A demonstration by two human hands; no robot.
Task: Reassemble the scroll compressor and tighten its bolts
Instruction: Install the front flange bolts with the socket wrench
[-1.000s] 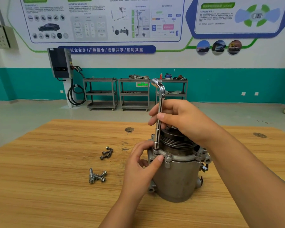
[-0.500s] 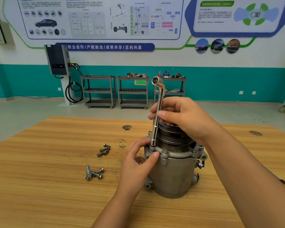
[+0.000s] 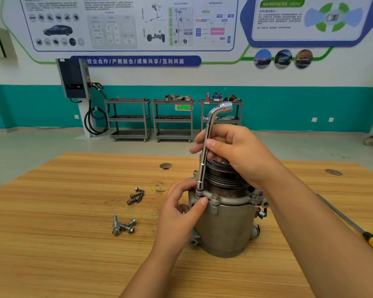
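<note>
A grey metal scroll compressor [image 3: 226, 229] is standing upright on the wooden table [image 3: 73, 211], its dark grooved end facing up. A fitted bolt [image 3: 215, 197] is sitting in its top flange. A chrome L-shaped socket wrench [image 3: 202, 171] is standing almost vertical with its socket down on the flange's left rim, the right hand [image 3: 235, 151] pinching its shaft. Loose bolts are lying in two small heaps, the far heap [image 3: 136, 195] and the near heap [image 3: 123, 226], left of the compressor.

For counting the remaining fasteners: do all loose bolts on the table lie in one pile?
No, they lie in two separate piles, a farther pile and a nearer pile, both left of the scroll compressor.
</note>
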